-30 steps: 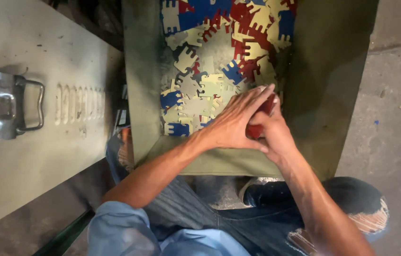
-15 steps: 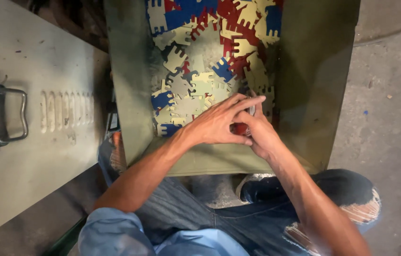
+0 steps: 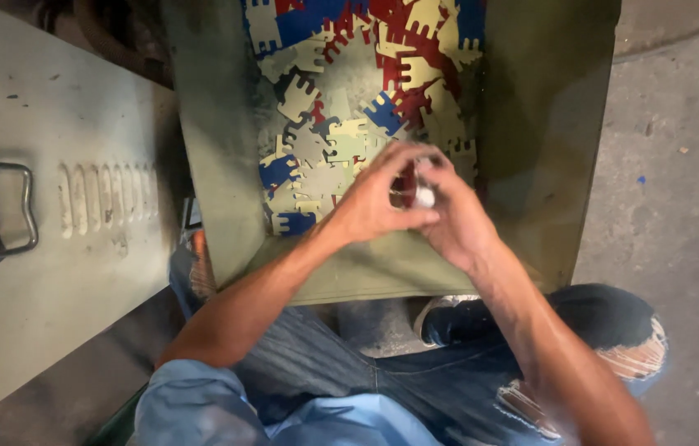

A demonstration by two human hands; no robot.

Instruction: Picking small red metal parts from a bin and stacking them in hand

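Denim jeans (image 3: 341, 388), torn at the right knee, and a blue shirt (image 3: 209, 409) fill the near edge of the view, with a dark shoe (image 3: 481, 318) on the concrete floor (image 3: 671, 165) between our legs. Beyond the knees stands an olive metal bin (image 3: 531, 124), and both our hands meet just over its near wall. Our left hand (image 3: 374, 202) has its fingers curled loosely inward, tips touching our right hand (image 3: 452, 219), which is closed around a small pale piece (image 3: 424, 196); blur keeps us from telling its shape. Under the hands, the bin's floor holds a heap of flat notched pieces (image 3: 349, 91) in red, blue, cream and grey, reaching to its far edge. Off to the left lies a grey metal lid (image 3: 60, 272) with a wire handle (image 3: 23, 206).
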